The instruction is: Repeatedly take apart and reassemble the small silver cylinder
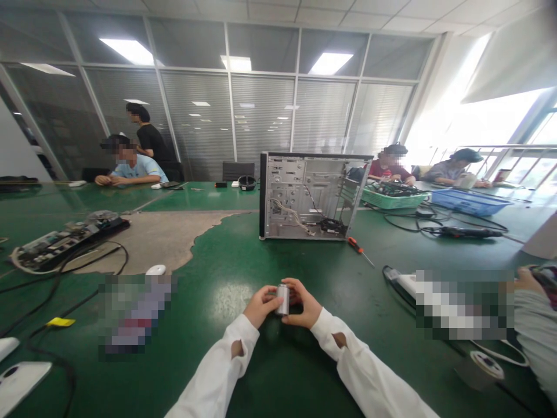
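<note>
A small silvery cylinder stands upright between my two hands, just above or on the green table; I cannot tell which. My left hand grips it from the left, with the thumb across its front. From the right, my right hand holds it too, index finger at its top and thumb near its bottom. Behind the hands is an open computer case with cables and a black fan inside. An orange-handled screwdriver lies by the case's lower right corner.
Green table carries a circuit assembly and black cables at left, a white mouse, a green basket, a blue basket and a power strip at right. A person's sleeve is at the right edge; others sit beyond.
</note>
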Demonstrator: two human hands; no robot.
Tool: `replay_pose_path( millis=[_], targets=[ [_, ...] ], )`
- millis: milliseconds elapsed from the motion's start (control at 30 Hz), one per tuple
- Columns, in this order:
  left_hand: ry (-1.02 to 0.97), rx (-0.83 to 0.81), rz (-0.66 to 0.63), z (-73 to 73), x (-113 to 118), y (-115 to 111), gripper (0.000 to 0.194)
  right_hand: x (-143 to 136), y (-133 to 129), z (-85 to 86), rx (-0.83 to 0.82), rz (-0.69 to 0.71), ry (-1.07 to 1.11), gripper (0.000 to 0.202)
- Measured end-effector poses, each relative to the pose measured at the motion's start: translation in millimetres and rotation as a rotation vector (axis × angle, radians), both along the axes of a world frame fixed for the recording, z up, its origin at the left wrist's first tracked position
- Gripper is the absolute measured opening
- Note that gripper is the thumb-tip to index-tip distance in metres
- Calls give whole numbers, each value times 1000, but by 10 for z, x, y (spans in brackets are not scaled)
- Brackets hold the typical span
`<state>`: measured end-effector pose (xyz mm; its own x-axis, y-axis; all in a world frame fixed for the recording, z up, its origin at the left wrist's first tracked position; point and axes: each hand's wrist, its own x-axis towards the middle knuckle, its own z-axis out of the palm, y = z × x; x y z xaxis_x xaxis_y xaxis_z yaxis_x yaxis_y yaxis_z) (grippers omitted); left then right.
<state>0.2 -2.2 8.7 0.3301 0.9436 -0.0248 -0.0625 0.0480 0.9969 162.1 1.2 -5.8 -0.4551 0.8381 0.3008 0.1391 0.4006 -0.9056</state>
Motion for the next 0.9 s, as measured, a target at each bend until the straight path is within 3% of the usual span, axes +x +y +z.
replay_pose_path(
  millis=[267,633,767,900],
  targets=[
    [-182,-125,5,-22,42,-51,58,-59,-35,29,-162,124,198,70],
    [-203,-130,82,-57,88,-22,51,-73,36,-44,-413,105,330,56],
    [-81,-34,69,-14,66,-45,44,-103,-9,-18,-552,54,475,49],
    [210,282,144,84,47,-129,30,-90,-76,68,-761,30,598,38]
  ],
)
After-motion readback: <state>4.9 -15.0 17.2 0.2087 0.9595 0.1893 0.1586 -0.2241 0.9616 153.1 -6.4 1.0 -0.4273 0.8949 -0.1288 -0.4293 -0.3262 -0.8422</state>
